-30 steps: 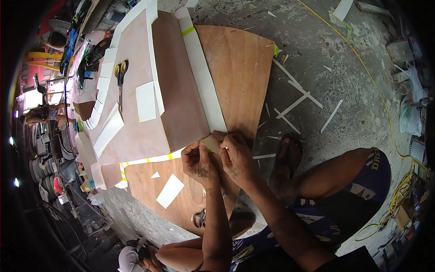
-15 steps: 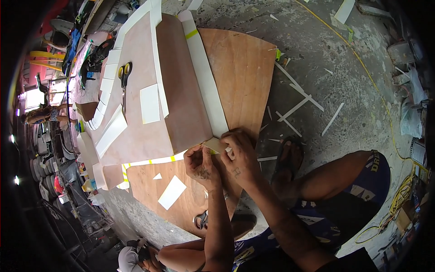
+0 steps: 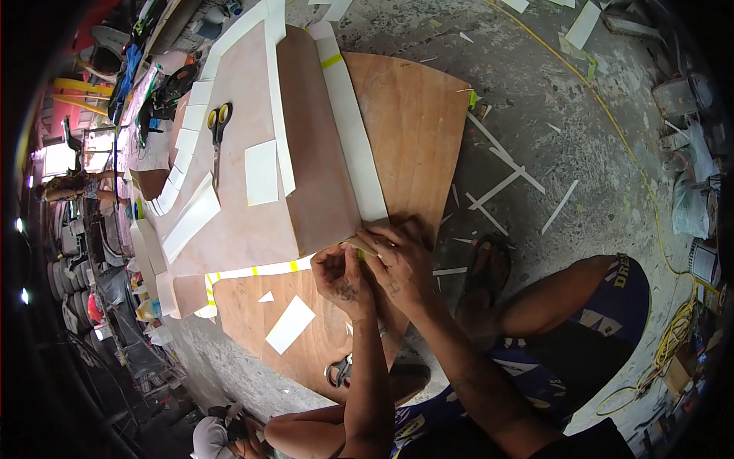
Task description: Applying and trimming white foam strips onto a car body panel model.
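Note:
At the near corner of a pinkish-brown molded panel [image 3: 248,229], both my hands meet over a small piece of white card [image 3: 362,245]. My left hand [image 3: 342,284] has curled fingers, its thumb and fingertips pinching the card's left end. Across from it, my right hand [image 3: 403,268] grips the card's other end, fingers over it and thumb below. A long white card strip [image 3: 352,138] runs down the panel's right side to my right fingertips. Another white strip [image 3: 252,273], with yellow tape bits, follows the near edge.
Yellow-and-black scissors [image 3: 217,126] and a white card rectangle [image 3: 261,173] lie on the panel. The plywood board [image 3: 409,115] beneath carries a card offcut [image 3: 290,324] and dark-handled scissors [image 3: 338,372]. Narrow offcuts [image 3: 495,189] and a yellow cord [image 3: 612,122] lie on the concrete floor.
My right hand's fingers have straightened and come down onto the card at the corner. My left hand keeps its pinch. The view has shifted slightly.

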Demonstrator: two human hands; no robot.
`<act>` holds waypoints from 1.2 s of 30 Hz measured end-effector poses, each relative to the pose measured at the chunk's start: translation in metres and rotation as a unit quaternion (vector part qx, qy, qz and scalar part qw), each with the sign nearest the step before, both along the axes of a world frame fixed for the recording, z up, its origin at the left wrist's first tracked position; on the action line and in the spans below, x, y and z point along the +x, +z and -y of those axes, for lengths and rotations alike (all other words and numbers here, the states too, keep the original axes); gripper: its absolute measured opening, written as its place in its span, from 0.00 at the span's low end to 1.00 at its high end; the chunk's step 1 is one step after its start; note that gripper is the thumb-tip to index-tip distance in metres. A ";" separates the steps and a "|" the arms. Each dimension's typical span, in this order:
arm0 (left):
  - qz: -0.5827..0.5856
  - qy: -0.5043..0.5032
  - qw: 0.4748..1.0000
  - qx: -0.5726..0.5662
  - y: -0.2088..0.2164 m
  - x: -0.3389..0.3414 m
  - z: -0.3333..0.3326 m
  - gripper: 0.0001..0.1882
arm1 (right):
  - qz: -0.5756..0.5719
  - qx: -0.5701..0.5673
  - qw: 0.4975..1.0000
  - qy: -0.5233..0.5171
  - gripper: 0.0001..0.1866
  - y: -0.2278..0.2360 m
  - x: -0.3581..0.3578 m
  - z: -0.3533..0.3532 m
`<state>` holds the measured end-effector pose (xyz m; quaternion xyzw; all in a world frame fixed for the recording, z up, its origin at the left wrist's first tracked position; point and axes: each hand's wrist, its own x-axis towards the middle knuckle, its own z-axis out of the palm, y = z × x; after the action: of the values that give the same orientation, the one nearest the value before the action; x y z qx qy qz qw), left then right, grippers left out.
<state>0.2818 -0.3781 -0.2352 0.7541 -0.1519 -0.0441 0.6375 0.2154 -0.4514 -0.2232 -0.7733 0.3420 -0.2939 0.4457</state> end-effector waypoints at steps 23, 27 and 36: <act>-0.008 -0.011 1.000 -0.024 -0.002 0.003 0.000 0.15 | 0.026 0.018 0.999 -0.010 0.14 0.000 0.001 0.001; -0.006 -0.013 1.000 -0.023 -0.001 0.006 -0.001 0.15 | 0.024 0.005 1.000 -0.013 0.14 0.004 0.002 0.002; -0.016 -0.022 0.999 -0.033 -0.002 0.008 -0.002 0.15 | -0.017 -0.020 0.999 -0.033 0.14 0.008 0.001 0.002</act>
<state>0.2898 -0.3757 -0.2370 0.7283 -0.1592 -0.0653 0.6633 0.2160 -0.4530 -0.2148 -0.7754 0.3685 -0.3019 0.4145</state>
